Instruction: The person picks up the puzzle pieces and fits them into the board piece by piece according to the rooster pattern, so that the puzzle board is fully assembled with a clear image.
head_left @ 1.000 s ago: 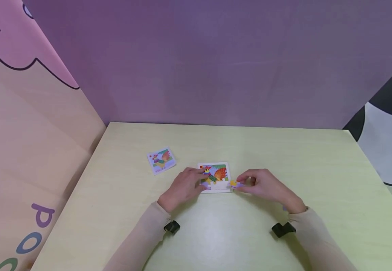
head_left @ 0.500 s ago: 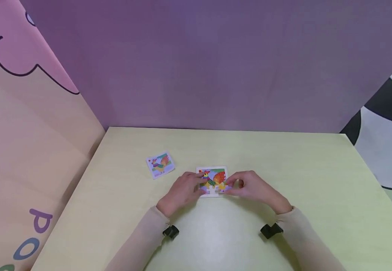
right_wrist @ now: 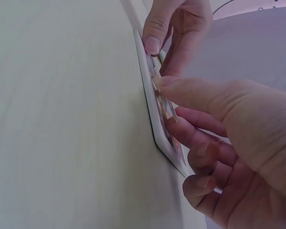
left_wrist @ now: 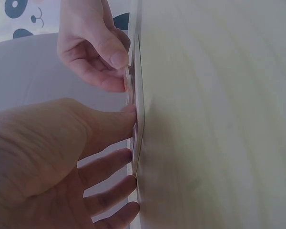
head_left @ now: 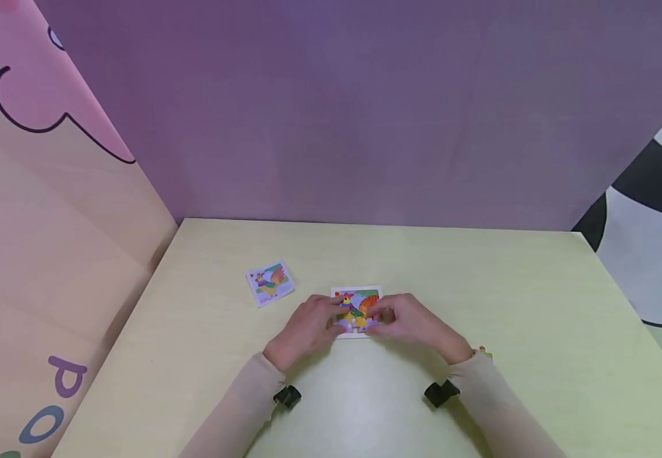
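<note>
In front of the person lies a small jigsaw puzzle board with a white frame (head_left: 359,287), bearing a colourful hen picture. The left hand (head_left: 310,324) rests on the board's left side, its thumb and fairly straight fingers touching the surface and edge in the left wrist view. Over the lower right part of the board, the right hand (head_left: 407,324) pinches a jigsaw piece (right_wrist: 170,109) between thumb and finger. That piece is tilted against the board in the right wrist view. The fingers hide part of the picture.
A picture card (head_left: 270,283) with the same hen lies at the back left of the pale wooden table (head_left: 508,273). Partly hidden by the right wrist is a small colourful piece (head_left: 485,353). A purple wall (head_left: 365,114) closes off the far edge.
The right hand has carried the jigsaw piece left, from beside the board onto its lower right part. The left hand has stayed on the board. The head view has shifted slightly.
</note>
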`<state>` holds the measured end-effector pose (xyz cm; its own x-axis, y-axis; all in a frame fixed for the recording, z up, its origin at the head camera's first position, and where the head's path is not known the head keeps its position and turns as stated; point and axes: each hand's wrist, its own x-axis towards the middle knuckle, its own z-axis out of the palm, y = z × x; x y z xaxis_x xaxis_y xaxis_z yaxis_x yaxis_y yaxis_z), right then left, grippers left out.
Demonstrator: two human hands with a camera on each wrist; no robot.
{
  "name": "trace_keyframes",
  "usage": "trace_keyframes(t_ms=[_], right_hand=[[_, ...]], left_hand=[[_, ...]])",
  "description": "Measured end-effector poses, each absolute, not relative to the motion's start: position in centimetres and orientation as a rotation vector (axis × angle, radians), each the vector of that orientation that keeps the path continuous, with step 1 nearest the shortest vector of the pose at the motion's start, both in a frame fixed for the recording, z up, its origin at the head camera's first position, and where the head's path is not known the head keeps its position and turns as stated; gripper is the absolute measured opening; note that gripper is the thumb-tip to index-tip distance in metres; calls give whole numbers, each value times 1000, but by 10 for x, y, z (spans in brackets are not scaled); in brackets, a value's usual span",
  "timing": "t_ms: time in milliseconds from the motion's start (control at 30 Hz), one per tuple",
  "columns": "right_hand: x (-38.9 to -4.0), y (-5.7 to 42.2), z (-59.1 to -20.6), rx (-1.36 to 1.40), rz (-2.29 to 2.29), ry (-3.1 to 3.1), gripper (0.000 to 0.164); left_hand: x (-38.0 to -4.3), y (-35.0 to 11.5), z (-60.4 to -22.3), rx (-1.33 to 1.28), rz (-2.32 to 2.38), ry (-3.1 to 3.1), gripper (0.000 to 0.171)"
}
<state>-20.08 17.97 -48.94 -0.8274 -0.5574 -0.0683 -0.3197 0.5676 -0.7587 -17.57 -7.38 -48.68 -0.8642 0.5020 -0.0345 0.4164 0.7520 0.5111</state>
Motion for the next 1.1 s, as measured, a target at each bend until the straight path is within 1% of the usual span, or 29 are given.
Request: trace_keyframes(t_ms=[333, 500, 700, 933, 1100], right_hand=[[-202, 170, -490, -804, -1061, 2520, 12], [-204, 166, -486, -806, -1011, 2524, 12], [-205, 165, -484, -784, -986, 2557, 12], [-205, 163, -488, -745, -1105, 2547, 7], [-206, 161, -489, -636, -1145, 2543, 7]], left_hand=[[-177, -73, -490, 727, 765, 2795, 39], [-180, -65, -492, 703, 766, 2866, 33], [-182, -52, -490, 558, 787, 2926, 23], [-182, -46, -485, 437, 808, 2954, 20], [-183, -39, -482, 398, 818, 2961, 16]])
